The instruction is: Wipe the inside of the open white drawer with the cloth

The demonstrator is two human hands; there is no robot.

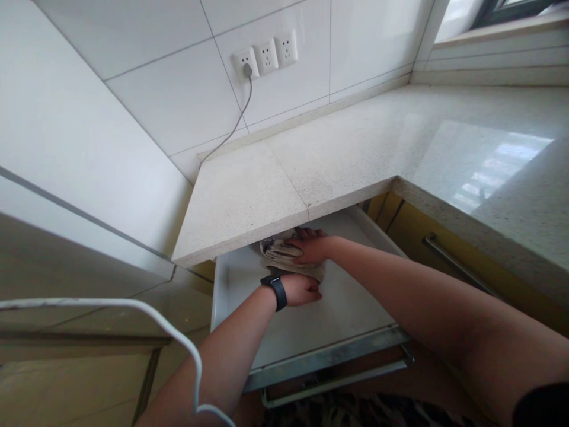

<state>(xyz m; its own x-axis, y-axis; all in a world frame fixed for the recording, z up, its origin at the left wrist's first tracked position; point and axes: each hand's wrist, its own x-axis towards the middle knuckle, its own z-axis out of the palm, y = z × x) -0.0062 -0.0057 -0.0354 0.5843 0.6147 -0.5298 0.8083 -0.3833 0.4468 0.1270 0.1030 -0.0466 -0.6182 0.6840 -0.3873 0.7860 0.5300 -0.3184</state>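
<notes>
A folded, greyish-beige cloth with dark markings lies inside the pulled-out white drawer, towards its back under the counter's edge. My right hand presses on the cloth from the right, its fingers bent over the folds. Just below, my left hand, with a black watch on the wrist, is curled at the cloth's near edge; its fingertips are mostly hidden. Part of the cloth shows between the two hands.
The speckled stone countertop overhangs the drawer's back. A metal handle runs along the drawer front. At right is a yellow cabinet with a bar handle. A white cable crosses the lower left. Wall sockets hold a grey plug.
</notes>
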